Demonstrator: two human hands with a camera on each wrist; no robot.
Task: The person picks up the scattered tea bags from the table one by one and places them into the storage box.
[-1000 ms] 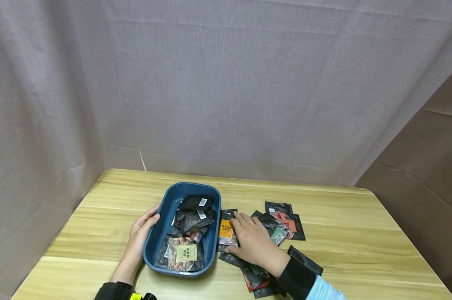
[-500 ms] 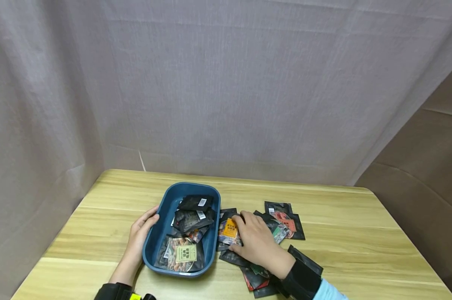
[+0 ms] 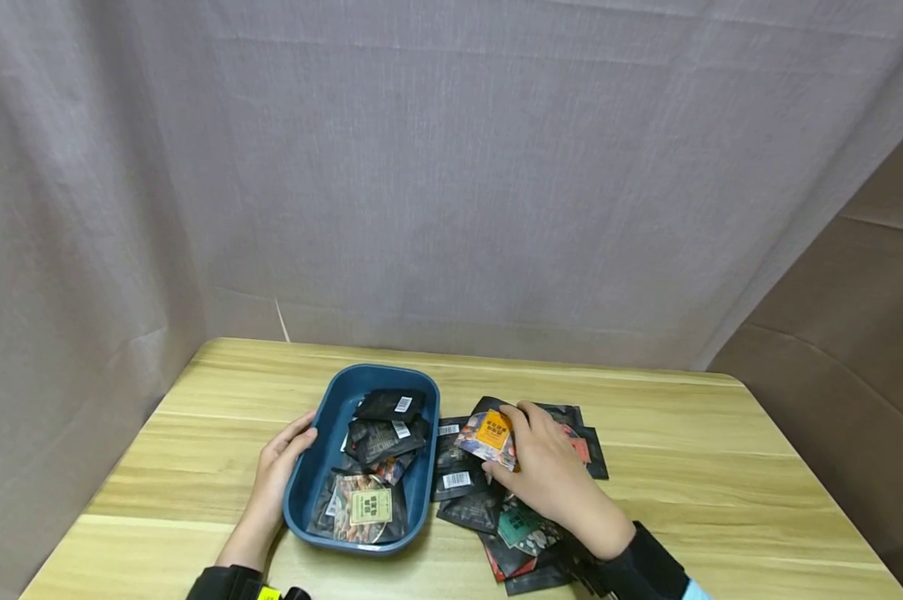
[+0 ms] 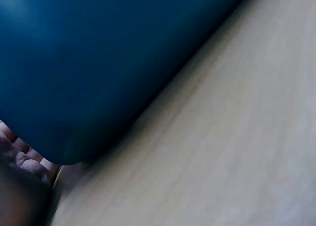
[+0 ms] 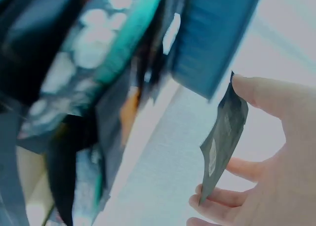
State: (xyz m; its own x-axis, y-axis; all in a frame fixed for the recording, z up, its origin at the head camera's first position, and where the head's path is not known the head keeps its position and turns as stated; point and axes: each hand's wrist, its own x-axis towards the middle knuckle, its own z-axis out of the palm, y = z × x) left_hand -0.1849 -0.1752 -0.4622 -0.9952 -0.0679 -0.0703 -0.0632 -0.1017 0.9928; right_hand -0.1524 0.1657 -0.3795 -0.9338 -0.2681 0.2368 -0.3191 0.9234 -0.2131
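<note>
My right hand (image 3: 559, 483) pinches a black sachet with an orange label (image 3: 489, 435), lifted over the sachets on the table. In the right wrist view, the thumb and fingers hold this sachet (image 5: 224, 137) by opposite edges, its barcode side towards the camera. My left hand (image 3: 274, 471) rests with fairly straight fingers against the left outer side of a blue plastic bin (image 3: 342, 400). That bin's wall (image 4: 89, 63) fills much of the left wrist view, with curled-looking fingertips (image 4: 27, 161) partly hidden. Several black sachets lie in the bin, including one with a pale green label (image 3: 371, 507).
Right of the bin, barcode-side-up sachets (image 3: 457, 481), a green-labelled sachet (image 3: 522, 527) and several others overlap in a loose pile. More sachets (image 3: 594, 457) lie farther back, partly behind the right hand. A grey curtain (image 3: 451, 167) hangs behind the wooden table (image 3: 721, 467).
My right hand has picked up the orange-labelled sachet and drawn it up and to the right, uncovering barcoded sachets beneath. The left hand and bin stay nearly still.
</note>
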